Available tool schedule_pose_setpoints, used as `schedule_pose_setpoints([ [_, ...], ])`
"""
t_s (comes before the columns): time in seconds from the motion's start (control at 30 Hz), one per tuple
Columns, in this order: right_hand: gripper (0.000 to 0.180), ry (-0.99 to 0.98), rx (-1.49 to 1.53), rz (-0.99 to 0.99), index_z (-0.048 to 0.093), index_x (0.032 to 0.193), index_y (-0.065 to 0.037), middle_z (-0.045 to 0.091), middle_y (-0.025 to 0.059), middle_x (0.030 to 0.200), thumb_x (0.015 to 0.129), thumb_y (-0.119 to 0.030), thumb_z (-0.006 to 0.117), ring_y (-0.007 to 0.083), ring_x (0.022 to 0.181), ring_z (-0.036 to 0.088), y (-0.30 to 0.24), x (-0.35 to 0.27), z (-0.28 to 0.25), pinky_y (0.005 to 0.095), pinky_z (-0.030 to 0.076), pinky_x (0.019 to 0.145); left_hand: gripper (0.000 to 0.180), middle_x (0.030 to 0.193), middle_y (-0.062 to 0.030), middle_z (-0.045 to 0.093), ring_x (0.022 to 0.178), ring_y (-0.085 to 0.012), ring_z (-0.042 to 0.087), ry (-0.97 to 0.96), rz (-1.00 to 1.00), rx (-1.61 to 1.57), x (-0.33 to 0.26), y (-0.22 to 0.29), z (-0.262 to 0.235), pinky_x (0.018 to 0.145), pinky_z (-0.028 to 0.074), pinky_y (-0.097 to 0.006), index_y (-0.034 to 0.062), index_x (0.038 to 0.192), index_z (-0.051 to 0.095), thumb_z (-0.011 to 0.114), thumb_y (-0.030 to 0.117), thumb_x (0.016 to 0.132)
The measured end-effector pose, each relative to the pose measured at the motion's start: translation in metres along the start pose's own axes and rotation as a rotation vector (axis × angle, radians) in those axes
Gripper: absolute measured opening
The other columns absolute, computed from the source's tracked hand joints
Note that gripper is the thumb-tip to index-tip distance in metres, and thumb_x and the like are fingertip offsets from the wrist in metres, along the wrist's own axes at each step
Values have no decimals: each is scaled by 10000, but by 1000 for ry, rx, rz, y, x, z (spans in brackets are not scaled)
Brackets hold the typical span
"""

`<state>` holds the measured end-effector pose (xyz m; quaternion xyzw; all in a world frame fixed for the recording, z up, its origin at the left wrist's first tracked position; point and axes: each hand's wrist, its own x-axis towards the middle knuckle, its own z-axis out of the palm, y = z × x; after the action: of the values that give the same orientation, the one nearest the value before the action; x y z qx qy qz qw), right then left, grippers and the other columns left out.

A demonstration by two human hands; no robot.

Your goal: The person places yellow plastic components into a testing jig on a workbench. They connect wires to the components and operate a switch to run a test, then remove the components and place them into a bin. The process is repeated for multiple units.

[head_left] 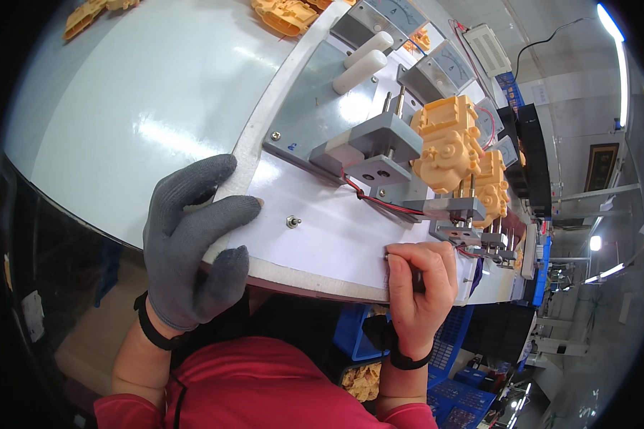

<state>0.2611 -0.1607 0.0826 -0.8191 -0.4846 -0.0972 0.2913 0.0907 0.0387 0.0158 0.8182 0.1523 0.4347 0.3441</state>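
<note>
My left hand (197, 239), in a grey glove, lies over the corner of the white board (322, 250) with its fingers apart and nothing in them. A small metal toggle switch (293, 222) stands on the board just right of its fingertips. My bare right hand (426, 282) is at the board's front edge, thumb and forefinger pinched together; what is between them, if anything, is hidden. Beyond the hands, a grey metal fixture (372, 146) with pins and red and black wires (379, 204) stands on a grey plate. Yellow-orange plastic housings (447, 146) sit on fixtures farther right.
Two white posts (361, 71) rise from the grey plate (293, 118). Analog meters (436, 71) line the back. More housings (286, 16) lie on the glossy white table (143, 107). Blue crates (358, 332) are below the board.
</note>
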Motion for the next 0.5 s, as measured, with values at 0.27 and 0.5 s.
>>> schedule_pose_setpoints([
  [0.27,179,-9,2,-4,724,937,-75,607,43,828,776,-25,787,216,766,529,0,0,-1,330,416,696,315,1262,-238,580,1135,-354,598,-2,-6,4,0,1,0,945,511,-424,53,1106,693,594,273,902],
  [0.5,183,-11,3,0,723,937,-76,606,41,829,774,-24,787,217,773,531,-1,1,-1,331,419,700,322,1265,-235,580,1137,-360,594,-2,-12,12,0,1,0,948,510,-430,57,1108,697,595,249,871],
])
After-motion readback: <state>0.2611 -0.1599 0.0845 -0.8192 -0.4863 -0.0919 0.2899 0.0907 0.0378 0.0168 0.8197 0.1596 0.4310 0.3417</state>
